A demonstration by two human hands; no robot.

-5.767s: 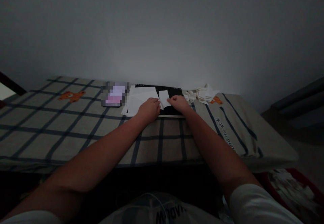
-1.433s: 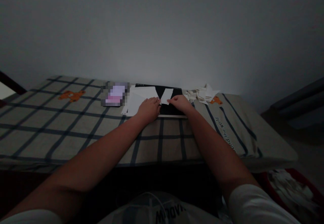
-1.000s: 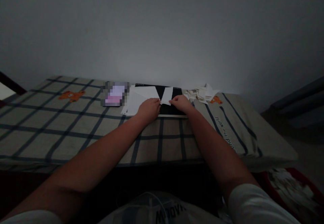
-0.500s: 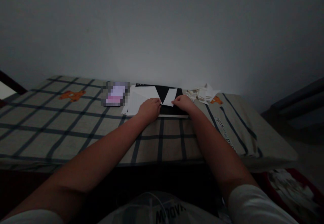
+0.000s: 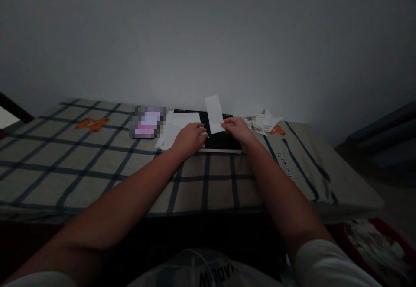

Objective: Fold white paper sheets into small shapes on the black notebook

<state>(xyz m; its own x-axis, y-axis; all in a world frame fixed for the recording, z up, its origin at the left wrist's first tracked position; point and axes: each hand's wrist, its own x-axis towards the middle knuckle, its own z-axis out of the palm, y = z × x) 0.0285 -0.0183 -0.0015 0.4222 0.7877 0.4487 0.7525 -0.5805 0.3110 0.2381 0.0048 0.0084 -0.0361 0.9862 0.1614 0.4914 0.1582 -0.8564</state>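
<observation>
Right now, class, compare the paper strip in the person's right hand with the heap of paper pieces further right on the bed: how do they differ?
The paper strip is one narrow piece, standing nearly upright, pinched in the right hand; the paper pieces are many, lying loose in a jumbled heap. The strip is raised above the black notebook; the heap rests on the checked bedcover, untouched. Both look pale white.
</observation>
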